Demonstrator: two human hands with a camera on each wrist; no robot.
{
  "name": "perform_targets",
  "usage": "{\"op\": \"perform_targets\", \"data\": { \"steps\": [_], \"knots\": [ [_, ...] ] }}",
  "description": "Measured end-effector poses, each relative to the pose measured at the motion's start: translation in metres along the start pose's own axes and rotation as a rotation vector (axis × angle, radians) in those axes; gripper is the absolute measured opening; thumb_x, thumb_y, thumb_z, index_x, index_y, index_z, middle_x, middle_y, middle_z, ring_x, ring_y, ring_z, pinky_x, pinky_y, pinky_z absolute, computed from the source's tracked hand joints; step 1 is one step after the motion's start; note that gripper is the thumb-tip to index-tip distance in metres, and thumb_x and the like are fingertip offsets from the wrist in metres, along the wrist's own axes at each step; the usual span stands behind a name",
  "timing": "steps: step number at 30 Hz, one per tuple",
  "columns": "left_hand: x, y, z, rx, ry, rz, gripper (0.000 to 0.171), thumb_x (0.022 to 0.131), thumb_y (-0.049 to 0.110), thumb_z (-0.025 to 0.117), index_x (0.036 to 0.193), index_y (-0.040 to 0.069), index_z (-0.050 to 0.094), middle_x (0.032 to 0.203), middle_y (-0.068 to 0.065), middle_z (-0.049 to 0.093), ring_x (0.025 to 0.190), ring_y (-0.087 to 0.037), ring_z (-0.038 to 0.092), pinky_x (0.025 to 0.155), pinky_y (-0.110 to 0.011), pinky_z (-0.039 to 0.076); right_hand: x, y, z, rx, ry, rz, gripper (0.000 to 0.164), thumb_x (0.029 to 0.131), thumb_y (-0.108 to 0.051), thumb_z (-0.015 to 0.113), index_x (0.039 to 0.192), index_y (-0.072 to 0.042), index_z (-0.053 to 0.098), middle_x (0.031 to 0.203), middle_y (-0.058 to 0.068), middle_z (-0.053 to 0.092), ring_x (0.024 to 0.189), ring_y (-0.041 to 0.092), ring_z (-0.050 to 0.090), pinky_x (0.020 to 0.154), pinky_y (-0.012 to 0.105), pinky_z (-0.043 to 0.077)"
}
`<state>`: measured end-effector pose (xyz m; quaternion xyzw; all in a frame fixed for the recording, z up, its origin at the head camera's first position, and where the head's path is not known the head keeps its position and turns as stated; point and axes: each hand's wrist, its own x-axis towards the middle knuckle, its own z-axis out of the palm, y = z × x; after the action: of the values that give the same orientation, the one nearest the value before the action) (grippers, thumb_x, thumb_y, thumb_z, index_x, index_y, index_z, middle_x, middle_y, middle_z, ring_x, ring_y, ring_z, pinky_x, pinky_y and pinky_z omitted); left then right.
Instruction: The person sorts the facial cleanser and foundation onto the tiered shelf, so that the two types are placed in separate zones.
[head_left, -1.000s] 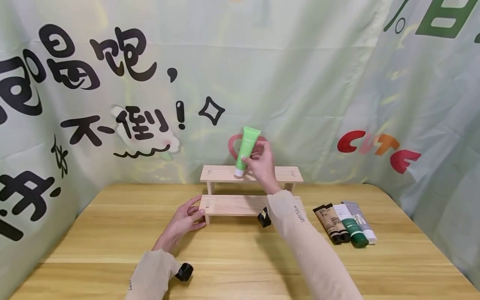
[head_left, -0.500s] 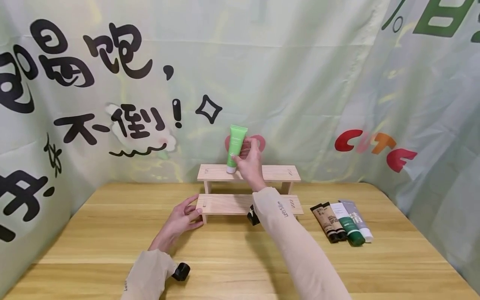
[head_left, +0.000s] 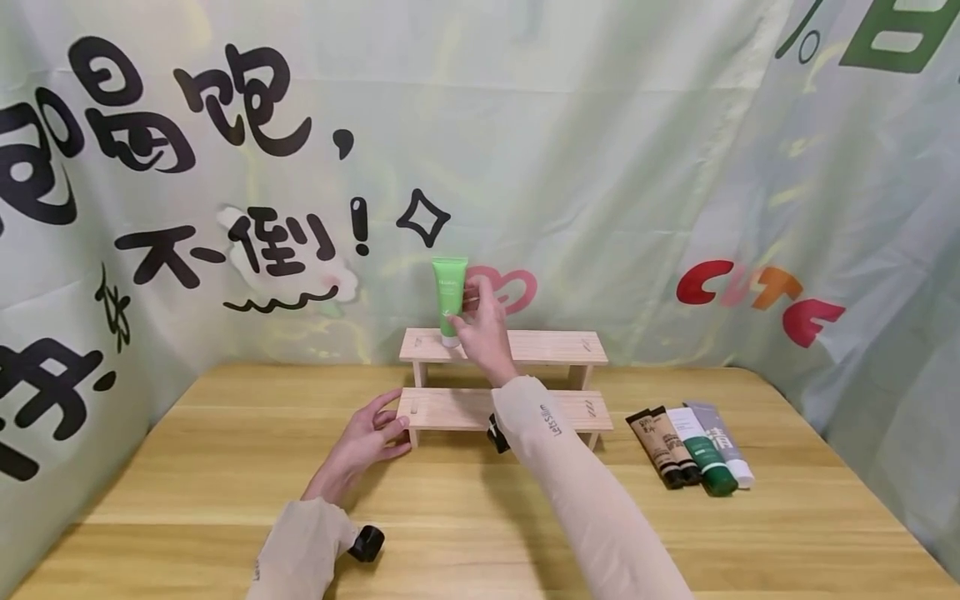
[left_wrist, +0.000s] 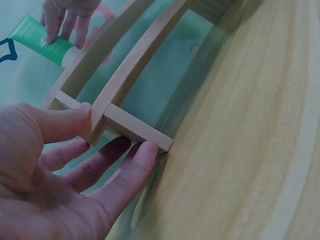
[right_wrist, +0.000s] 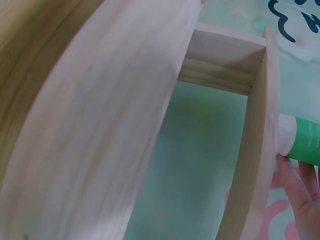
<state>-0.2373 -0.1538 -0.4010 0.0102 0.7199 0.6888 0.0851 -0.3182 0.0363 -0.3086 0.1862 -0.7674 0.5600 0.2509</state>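
A light-green squeeze tube (head_left: pixel 450 296) stands nearly upright, white cap down, right at the top board of a two-step wooden display stand (head_left: pixel 450 408). My right hand (head_left: pixel 486 332) pinches the tube from its right side, thumb in front. In the right wrist view, the tube's white cap (right_wrist: pixel 286 134) meets the upper board's edge, the fingers beside it. At the stand's left end, my left hand (head_left: pixel 369 437) grips the lower step. The left wrist view shows that thumb by the board's corner and the fingers (left_wrist: pixel 125 175) against the short leg.
Several other tubes lie side by side on the wooden table (head_left: pixel 480 517) at the right: two brown tubes (head_left: pixel 663 447), a white-and-green tube (head_left: pixel 702 452) and a grey tube (head_left: pixel 720 446). A printed curtain (head_left: pixel 585 183) hangs close behind the stand.
My right hand has carried the green tube leftward along the top board, and the tube has gone from tilted to nearly upright. The left hand keeps its place on the stand.
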Motion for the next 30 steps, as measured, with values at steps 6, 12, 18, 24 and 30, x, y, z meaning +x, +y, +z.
{"op": "perform_targets", "data": {
  "steps": [6,12,18,24,30],
  "knots": [
    [0.0,0.0,0.002,-0.007,-0.006,-0.002,0.055,0.105,-0.002,0.051,0.156,0.0,0.032,0.136,-0.032,0.053,0.11,-0.035,0.061,0.086,-0.043,0.059,-0.003,0.004,-0.003,-0.003,-0.017,0.001,0.043,0.085,0.018,0.07,0.122,0.006,0.05,0.115,0.024,0.062,0.105,0.037,0.064,0.096,0.038,0.055],
    [0.0,0.0,0.004,-0.005,0.001,-0.001,0.055,0.104,-0.004,0.051,0.155,-0.001,0.033,0.133,-0.031,0.055,0.107,-0.034,0.062,0.084,-0.042,0.06,-0.003,0.007,-0.014,0.028,-0.077,0.069,0.051,0.084,0.013,0.074,0.129,0.005,0.05,0.116,0.024,0.063,0.108,0.037,0.062,0.097,0.041,0.054],
    [0.001,-0.002,0.003,0.003,0.002,-0.001,0.054,0.104,-0.005,0.051,0.155,-0.002,0.033,0.133,-0.032,0.055,0.105,-0.033,0.062,0.081,-0.039,0.06,-0.004,0.012,-0.035,0.036,-0.109,0.111,0.049,0.084,0.01,0.075,0.128,0.007,0.052,0.117,0.026,0.063,0.11,0.038,0.06,0.1,0.044,0.051],
    [0.001,-0.001,0.002,0.0,0.008,-0.012,0.054,0.104,-0.004,0.051,0.155,-0.001,0.033,0.135,-0.033,0.053,0.108,-0.035,0.061,0.082,-0.04,0.06,-0.002,0.012,-0.058,0.028,-0.131,0.124,0.047,0.086,0.01,0.073,0.128,0.008,0.052,0.118,0.027,0.061,0.109,0.039,0.058,0.097,0.043,0.052],
    [-0.001,0.001,-0.001,0.001,-0.007,-0.014,0.055,0.105,-0.003,0.051,0.156,0.0,0.031,0.139,-0.034,0.05,0.113,-0.037,0.06,0.086,-0.043,0.059,-0.001,0.01,-0.08,0.01,-0.129,0.15,0.048,0.088,0.011,0.069,0.132,0.009,0.05,0.119,0.028,0.059,0.111,0.04,0.058,0.094,0.044,0.053]
  ]
}}
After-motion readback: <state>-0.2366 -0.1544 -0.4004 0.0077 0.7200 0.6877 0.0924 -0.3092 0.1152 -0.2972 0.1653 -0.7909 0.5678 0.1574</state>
